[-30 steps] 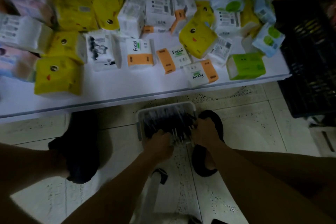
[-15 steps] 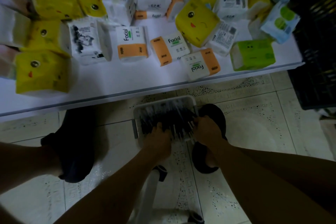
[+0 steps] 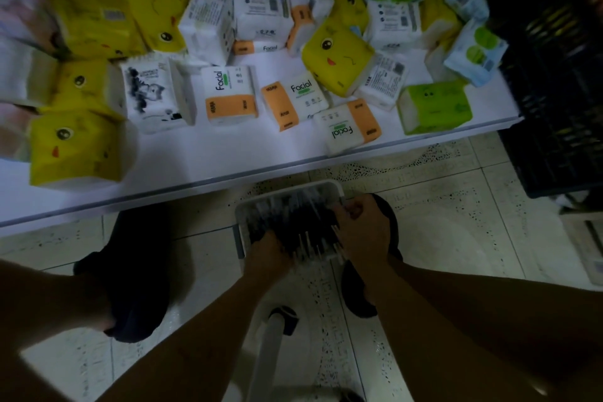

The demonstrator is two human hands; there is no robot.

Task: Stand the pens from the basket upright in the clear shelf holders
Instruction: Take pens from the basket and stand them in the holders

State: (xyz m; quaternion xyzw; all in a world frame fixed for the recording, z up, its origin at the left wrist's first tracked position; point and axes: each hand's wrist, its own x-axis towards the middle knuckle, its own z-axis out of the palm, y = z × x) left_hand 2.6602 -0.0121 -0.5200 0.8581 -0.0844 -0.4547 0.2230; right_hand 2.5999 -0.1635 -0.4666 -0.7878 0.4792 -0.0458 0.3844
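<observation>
A white basket (image 3: 240, 232) stands on the tiled floor just below the shelf's front edge. It is full of dark pens (image 3: 287, 219) with pale tips, several of which poke out toward me between my hands. My left hand (image 3: 266, 254) is dug into the pens at the near left, its fingers buried in the bundle. At the basket's right side, my right hand (image 3: 363, 233) curls its fingers around pens near the rim. No clear holders are in view.
A white shelf (image 3: 202, 170) above the basket carries several tissue packs in yellow, orange-white and green. A black plastic crate (image 3: 554, 81) stands at the right. Dark slippers (image 3: 137, 271) flank the basket, and a white stool leg (image 3: 270, 346) sits below my arms.
Both hands stay in the basket among the pens. The right hand has shifted a little farther along the basket's right side, and my view has tilted slightly.
</observation>
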